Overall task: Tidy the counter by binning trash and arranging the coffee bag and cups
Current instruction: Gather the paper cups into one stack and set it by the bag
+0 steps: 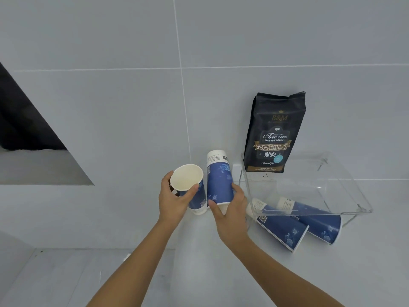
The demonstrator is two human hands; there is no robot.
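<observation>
My left hand (174, 199) grips a blue paper cup (188, 185) with its white mouth turned up toward me. Right beside it, my right hand (230, 209) holds a second blue cup (219, 180) upside down, its white base pointing up and back. The two cups nearly touch. A black coffee bag (275, 134) stands upright on top of a clear acrylic stand (321, 187) against the tiled wall. Two more blue cups lie on their sides under and in front of that stand, one nearer (281, 227) and one to the right (316, 220).
The white counter (221, 273) runs along a grey tiled wall (132, 96). A white wall socket (236, 171) sits behind the stand's left edge. A dark opening (20, 120) lies at the far left, and lower flooring (66, 278) shows at the bottom left.
</observation>
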